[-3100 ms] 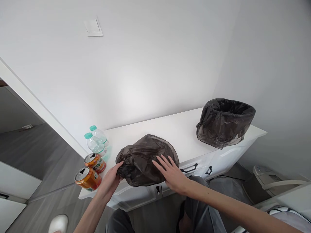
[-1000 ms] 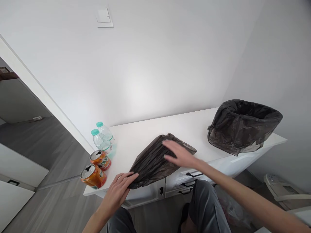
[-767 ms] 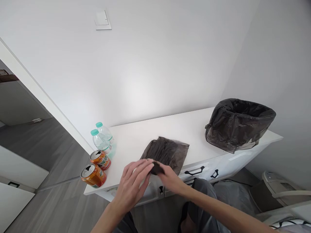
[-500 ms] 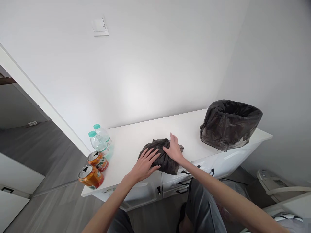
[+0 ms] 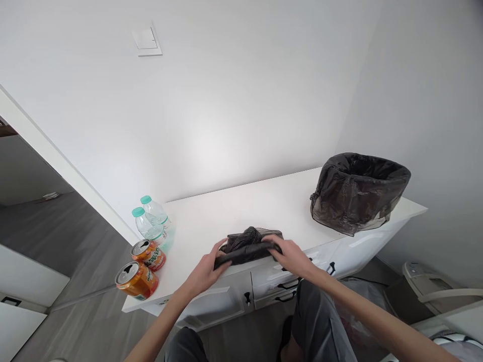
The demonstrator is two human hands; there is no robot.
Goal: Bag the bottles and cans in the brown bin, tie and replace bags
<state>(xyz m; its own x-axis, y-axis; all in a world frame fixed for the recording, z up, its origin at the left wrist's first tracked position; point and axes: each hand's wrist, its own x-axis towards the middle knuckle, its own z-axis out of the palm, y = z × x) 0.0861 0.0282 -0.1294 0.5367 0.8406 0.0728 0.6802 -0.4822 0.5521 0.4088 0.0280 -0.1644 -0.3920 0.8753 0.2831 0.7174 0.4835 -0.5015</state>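
Note:
A black plastic bag (image 5: 245, 253), partly folded over on itself, lies at the front edge of the white cabinet top (image 5: 204, 221). My left hand (image 5: 209, 266) grips its left end, thumb in front and fingers behind. At the right end, my right hand (image 5: 289, 254) pinches the bag between thumb and fingers. A bunched lump of the plastic sticks up between the two hands, behind the folded front edge. Parts of the fingers are hidden behind the bag.
Left on the cabinet stand two clear bottles with teal caps (image 5: 151, 221) and two opened orange cans (image 5: 138, 281). A bin lined with a black bag (image 5: 356, 196) stands at the right end. Drawer handles (image 5: 285, 296) jut out below. A light switch (image 5: 148, 41) is on the wall.
Both hands went from lying on top of the crumpled bag to gripping its two ends. The bag's near side is now folded into a straight edge. The view shifted slightly.

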